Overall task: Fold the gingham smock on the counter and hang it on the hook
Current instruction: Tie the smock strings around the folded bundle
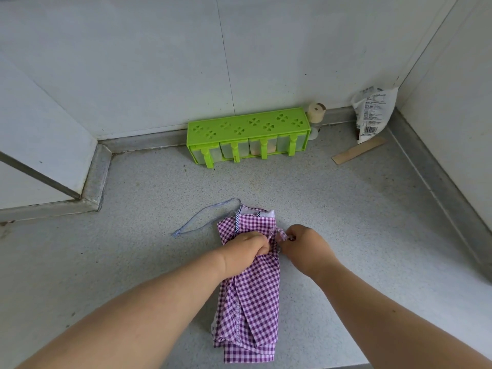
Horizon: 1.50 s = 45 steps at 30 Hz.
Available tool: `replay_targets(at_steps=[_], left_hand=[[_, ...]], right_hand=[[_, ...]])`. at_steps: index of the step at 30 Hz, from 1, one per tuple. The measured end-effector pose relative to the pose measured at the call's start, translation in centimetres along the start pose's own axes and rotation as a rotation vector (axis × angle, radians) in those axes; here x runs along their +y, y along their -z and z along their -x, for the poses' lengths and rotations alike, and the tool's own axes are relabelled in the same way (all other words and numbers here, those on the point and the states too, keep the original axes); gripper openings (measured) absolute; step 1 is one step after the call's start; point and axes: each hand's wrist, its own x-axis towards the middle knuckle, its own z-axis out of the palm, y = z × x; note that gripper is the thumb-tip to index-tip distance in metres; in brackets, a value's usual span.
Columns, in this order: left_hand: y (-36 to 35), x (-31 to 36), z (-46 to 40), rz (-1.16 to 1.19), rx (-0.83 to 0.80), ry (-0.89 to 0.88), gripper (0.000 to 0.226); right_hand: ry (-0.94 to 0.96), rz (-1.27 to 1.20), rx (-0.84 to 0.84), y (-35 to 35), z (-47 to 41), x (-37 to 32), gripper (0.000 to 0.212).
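Note:
The purple-and-white gingham smock (253, 296) lies folded into a long narrow strip on the grey speckled counter (346, 222), running away from me. My left hand (246, 251) is closed on the fabric near the strip's far third. Just to its right, my right hand (306, 246) pinches a gingham tie strap (279, 234) that loops up from the smock. A thin blue-striped cord loop (202, 218) trails from the smock's far end out to the left. No hook is in view.
A green four-drawer spice rack (249, 134) stands against the back wall. Right of it are a small cork-topped jar (316, 115), a white plastic packet (372, 113) in the corner and a flat wooden stick (358, 150). White walls close the counter at left, back and right.

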Motion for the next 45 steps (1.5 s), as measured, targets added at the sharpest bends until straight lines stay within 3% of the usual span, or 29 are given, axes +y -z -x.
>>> replay_targets(at_steps=[9,15,19,23,33,40,45], left_hand=[[-0.6,-0.6,-0.9,-0.135,0.021,0.035,0.022],[-1.0,-0.4,-1.4,-0.233,0.157,0.058,0.042],[-1.4,-0.2,-1.9,-0.272,0.224,0.062,0.039],[-1.6,-0.2,-1.9,-0.167,0.256,0.057,0.018],[-0.9,-0.5,-1.6,-0.098,0.204,0.078,0.014],[-1.2,-0.5,-0.9,-0.084,0.27,0.06,0.029],[-1.0,-1.0,-0.4,-0.082,0.271,0.019,0.032]], right_hand=[[0.021,-0.068,-0.018,-0.6,0.5,-1.0,0.032],[0.049,-0.086,-0.038,-0.7,1.1,-0.8,0.026],[0.092,-0.053,-0.036,-0.4,1.0,-0.4,0.021],[0.167,0.024,-0.093,0.0,1.2,0.0,0.017],[0.29,0.124,-0.079,-0.2,1.3,0.8,0.02],[0.257,0.097,-0.047,-0.4,1.3,0.9,0.012],[0.345,0.275,0.068,-0.5,0.7,2.9,0.007]])
